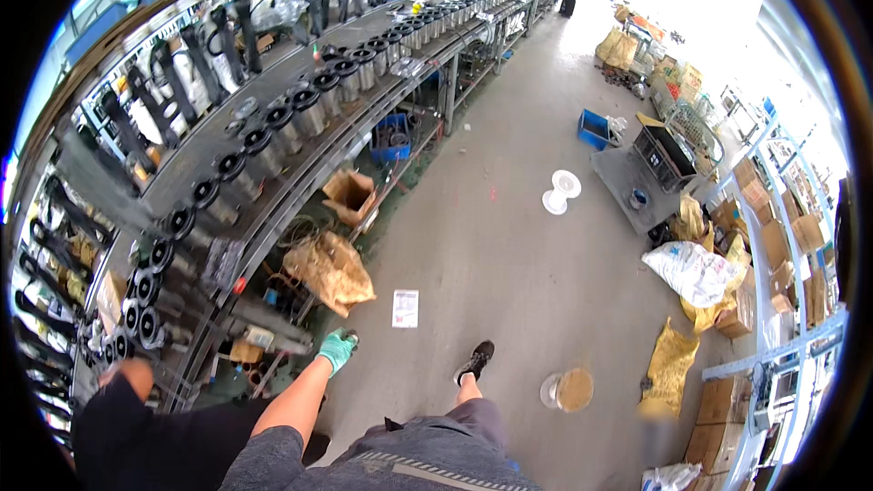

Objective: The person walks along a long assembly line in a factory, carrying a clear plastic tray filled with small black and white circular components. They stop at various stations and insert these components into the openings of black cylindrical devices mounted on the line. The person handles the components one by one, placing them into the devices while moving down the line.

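Observation:
My left hand (pixel 337 352), in a light green glove, hangs out to the left over the floor. It is just off the near end of the workbench and below a crumpled brown paper sack (pixel 329 271). Its fingers point down and away from view, so whether they hold anything does not show. No part of my right hand appears. On the bench (pixel 300 159) beside me stands a long row of metal cylinders with black ring tops (pixel 230 165). Behind them, black handle-shaped parts (pixel 164 82) hang in a row.
Another person in black (pixel 173 432) is close on my left. A white sheet (pixel 406 308) lies on the floor ahead. White spools (pixel 560 191) stand in the aisle. Right of it are a blue bin (pixel 594 129), a black crate (pixel 662 157), sacks (pixel 693 271) and a blue shelf rack (pixel 800 345).

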A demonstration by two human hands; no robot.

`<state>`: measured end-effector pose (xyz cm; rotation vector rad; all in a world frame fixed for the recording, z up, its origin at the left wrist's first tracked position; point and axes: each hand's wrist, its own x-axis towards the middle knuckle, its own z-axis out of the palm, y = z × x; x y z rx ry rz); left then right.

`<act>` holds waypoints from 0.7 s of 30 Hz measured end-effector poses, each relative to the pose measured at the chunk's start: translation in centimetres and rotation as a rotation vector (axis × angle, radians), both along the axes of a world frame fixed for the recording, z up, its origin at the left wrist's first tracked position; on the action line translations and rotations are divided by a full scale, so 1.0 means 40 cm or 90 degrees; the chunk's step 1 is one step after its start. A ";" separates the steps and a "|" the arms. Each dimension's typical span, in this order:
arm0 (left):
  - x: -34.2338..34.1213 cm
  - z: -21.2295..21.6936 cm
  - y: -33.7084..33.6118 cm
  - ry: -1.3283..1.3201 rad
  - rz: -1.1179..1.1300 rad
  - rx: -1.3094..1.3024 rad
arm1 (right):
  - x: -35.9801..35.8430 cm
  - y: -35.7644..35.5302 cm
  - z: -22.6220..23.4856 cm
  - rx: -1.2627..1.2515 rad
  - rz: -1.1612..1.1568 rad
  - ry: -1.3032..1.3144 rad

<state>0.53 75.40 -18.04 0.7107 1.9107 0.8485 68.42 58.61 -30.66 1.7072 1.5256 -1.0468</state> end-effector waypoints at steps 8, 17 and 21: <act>0.070 -0.004 0.412 -0.045 0.066 -0.144 | 0.021 0.876 -0.055 -0.036 0.239 -0.073; 0.088 -0.188 0.918 -0.166 0.006 -0.529 | -0.095 2.217 0.177 0.210 -0.695 0.309; 0.017 -0.296 1.443 -0.164 -0.063 -0.500 | -0.075 2.607 0.141 0.197 -0.746 0.316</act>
